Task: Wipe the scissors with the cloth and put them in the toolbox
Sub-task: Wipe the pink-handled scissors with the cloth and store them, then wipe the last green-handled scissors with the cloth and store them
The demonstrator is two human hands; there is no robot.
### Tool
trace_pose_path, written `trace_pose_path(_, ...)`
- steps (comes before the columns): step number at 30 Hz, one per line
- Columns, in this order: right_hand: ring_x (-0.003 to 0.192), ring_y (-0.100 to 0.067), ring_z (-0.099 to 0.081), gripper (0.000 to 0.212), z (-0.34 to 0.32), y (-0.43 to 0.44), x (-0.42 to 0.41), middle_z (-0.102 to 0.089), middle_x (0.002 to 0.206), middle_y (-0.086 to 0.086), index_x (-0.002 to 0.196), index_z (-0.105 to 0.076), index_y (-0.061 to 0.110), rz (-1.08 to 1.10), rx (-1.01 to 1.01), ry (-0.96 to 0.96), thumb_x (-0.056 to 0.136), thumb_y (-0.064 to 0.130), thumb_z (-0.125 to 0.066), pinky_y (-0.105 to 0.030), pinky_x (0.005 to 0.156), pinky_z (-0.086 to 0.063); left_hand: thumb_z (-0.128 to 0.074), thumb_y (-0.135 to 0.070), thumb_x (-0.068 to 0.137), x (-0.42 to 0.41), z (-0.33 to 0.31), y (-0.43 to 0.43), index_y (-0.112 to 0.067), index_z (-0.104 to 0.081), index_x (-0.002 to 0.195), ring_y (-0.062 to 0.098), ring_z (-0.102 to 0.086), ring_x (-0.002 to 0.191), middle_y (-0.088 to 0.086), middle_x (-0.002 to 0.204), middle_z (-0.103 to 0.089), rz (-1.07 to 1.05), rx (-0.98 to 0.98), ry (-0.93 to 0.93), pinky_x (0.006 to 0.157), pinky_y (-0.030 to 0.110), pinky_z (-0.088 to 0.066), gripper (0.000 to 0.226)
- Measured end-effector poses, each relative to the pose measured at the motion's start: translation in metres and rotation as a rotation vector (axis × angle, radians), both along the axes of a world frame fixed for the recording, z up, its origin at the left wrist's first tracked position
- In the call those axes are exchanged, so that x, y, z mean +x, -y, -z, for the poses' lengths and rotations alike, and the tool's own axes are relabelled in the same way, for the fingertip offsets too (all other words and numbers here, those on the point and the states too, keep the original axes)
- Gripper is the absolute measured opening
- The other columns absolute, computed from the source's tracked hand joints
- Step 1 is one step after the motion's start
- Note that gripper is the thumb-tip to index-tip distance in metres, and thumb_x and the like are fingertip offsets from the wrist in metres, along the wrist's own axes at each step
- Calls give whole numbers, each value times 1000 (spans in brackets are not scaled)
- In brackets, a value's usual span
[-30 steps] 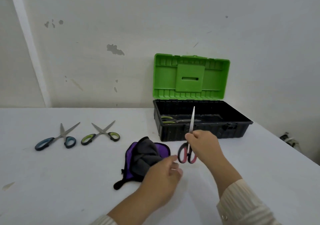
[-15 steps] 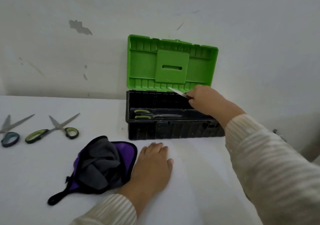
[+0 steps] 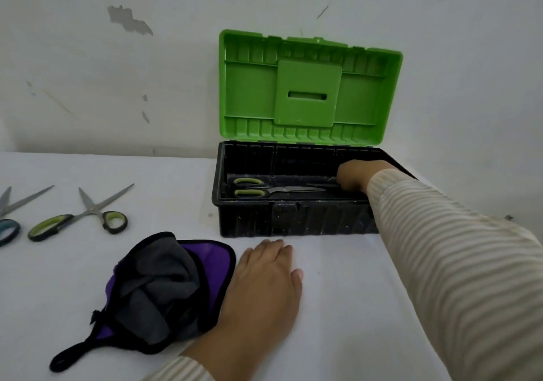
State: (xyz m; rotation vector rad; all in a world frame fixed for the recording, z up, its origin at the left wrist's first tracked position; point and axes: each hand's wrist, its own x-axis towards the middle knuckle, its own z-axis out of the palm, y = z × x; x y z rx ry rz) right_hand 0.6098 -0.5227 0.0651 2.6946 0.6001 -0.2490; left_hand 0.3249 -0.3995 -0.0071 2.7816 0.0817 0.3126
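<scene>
— Starting from the left, what lay on the table [image 3: 338, 307]?

— A blue-handled pair [image 3: 29, 199], cut off by the edge of view. Just beside it was a green-handled pair [image 3: 92, 210] with its blades apart. Nearer the person sat the cloth [image 3: 164, 289], grey and purple, crumpled in a heap.

— And the left hand [image 3: 261, 286]?

— Flat on the table, palm down, fingers straight and holding nothing, its edge touching the cloth.

— The toolbox [image 3: 293, 222]?

— Back by the wall [image 3: 117, 87], with its green lid [image 3: 308, 87] standing up. A yellow-green-handled pair [image 3: 271, 190] lay along its floor.

— Where were the scissors [image 3: 321, 184]?

— Inside the box, toward its right end, low near the floor. The right hand [image 3: 355, 175] had its fingers curled round them. Only a dark stretch of blade showed, pointing left toward the other pair's tips.
</scene>
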Motion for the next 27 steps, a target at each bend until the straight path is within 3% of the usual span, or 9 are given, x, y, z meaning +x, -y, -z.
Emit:
trace_pose_path(4,87,-31,-60,16,-13,0,-25,-66,103,-13,79,-60,9,-8,62,30,82,7,-44,-39,86,-51,-26,-38,100,-1,-3,1,-19,-26,148,12,-16,144,-6,156,-26,-5,9,-22,119,30,-4,52)
trace_pose_path(7,104,-30,-58,33,-38,-16,-62,-62,119,-15,110,-63,5,-102,229,140,85,1,-42,-33,87,-47,-30,-33,100,0,-6,-1,-18,-31,147,14,-19,143,-5,155,-27,17,-33,-43,118,29,-6,49)
trace_pose_path(11,86,-20,-61,34,-72,-49,-135,-61,124,-8,115,-63,16,-58,815,134,87,5,-45,-25,76,-49,-41,-9,94,-8,-13,-6,-15,-57,127,4,-48,122,-7,130,-52,-67,-533,112,102,11,-32,37)
trace_pose_path(13,79,-20,-64,29,-77,-65,-174,-68,110,-10,106,-67,12,-10,1167,20,85,3,-50,-28,73,-52,-42,2,91,-19,-30,-11,-14,-64,109,-8,-58,94,-6,108,-59,-206,-895,195,82,3,-37,33)
trace_pose_path(15,73,-23,-63,27,-71,-84,-212,-67,95,-16,102,-66,3,64,1431,-200,84,-6,-48,-26,66,-56,-42,4,89,-30,-56,-24,-21,-64,92,4,-61,92,-2,103,-64,-279,-1055,317,83,15,-41,34)
trace_pose_path(18,56,-16,-52,27,-46,-118,-258,-59,83,-14,100,-62,-2,56,1466,-446,82,-12,-45,-21,46,-48,-42,5,86,-47,-95,-67,-27,-61,78,10,-57,84,-8,85,-63,-372,-1127,495,78,22,-43,38)
trace_pose_path(20,63,-13,-54,34,-25,-139,-277,-62,96,-11,102,-63,8,-20,1373,-445,77,-11,-48,-27,59,-47,-39,6,84,-56,-106,-109,-22,-63,89,13,-57,90,-3,94,-63,-458,-1084,542,83,26,-45,37)
trace_pose_path(23,102,-15,-54,43,1,-164,-300,-56,120,-4,115,-61,17,-207,1085,-219,76,1,-51,-21,91,-37,-38,-3,86,-62,-89,-178,-22,-62,103,22,-56,108,3,120,-58,-613,-866,363,84,33,-48,35)
trace_pose_path(27,89,-18,-53,23,21,-183,-324,-49,104,-1,98,-63,16,-190,1067,-31,83,9,-47,-23,75,-41,-42,-17,90,-63,-56,-240,-14,-54,127,31,-45,122,11,132,-50,-669,-226,-72,100,37,-41,39)
